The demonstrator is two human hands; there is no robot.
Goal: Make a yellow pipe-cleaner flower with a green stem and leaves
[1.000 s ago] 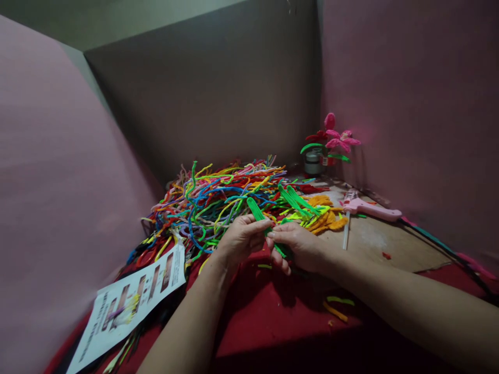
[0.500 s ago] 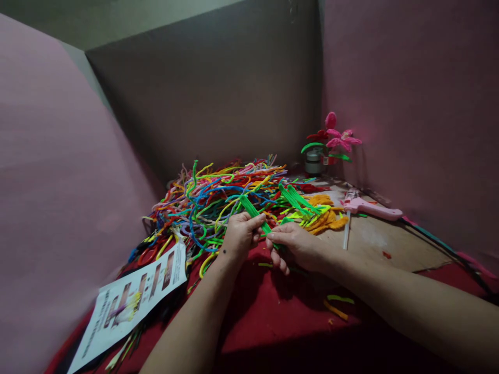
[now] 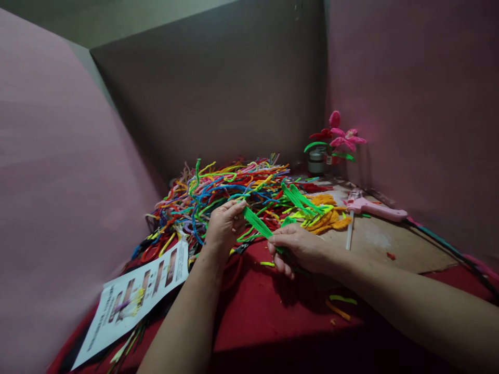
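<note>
While the folded bundle of bright green fuzzy pipe cleaners (image 3: 258, 223) spans the gap between both hands, just above the red cloth on the counter (image 3: 280, 317), the work appears to be shaping or tightening it, so the pinch points matter most. The right hand (image 3: 300, 248) has its grip closed on the lower end, fingertips pressed together over the green fuzz; the left hand (image 3: 224, 224) holds the upper end with its fingers curled round it. Keeping both grips near the ends and pulling evenly should hold the strands parallel. Just behind lies the tangled heap of multicoloured pipe cleaners (image 3: 218, 195), near enough to snag. Farther right rest a pink glue gun (image 3: 376, 209) and a pink pipe-cleaner flower (image 3: 343, 139).
</note>
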